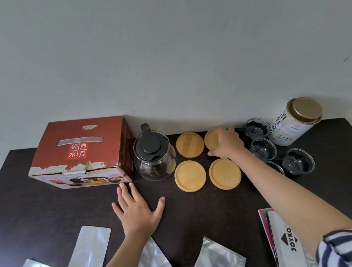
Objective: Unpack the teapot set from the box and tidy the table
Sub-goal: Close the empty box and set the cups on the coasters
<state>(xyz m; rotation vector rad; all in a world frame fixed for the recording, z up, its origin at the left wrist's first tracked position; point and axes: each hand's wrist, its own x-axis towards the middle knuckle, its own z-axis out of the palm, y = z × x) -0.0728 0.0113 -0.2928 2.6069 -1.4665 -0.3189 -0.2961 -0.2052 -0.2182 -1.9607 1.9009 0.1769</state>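
A worn red cardboard box (79, 153) stands closed at the back left of the dark table (50, 210). Right of it sits a glass teapot (154, 156) with a black lid. Several round bamboo coasters lie in a square: back left (189, 145), front left (190, 176), front right (224, 173). My right hand (226, 143) rests on the back-right coaster (211, 140), fingers curled over its edge. My left hand (137, 209) lies flat and spread on the table, fingertips near the box's front corner. Several small glass cups (262, 148) stand to the right.
A cream tea tin (296, 121) with a gold lid leans at the back right by the wall. Several silver foil pouches (88, 252) lie along the near edge. A packet marked JOYKO (284, 242) lies at the near right, under my right forearm.
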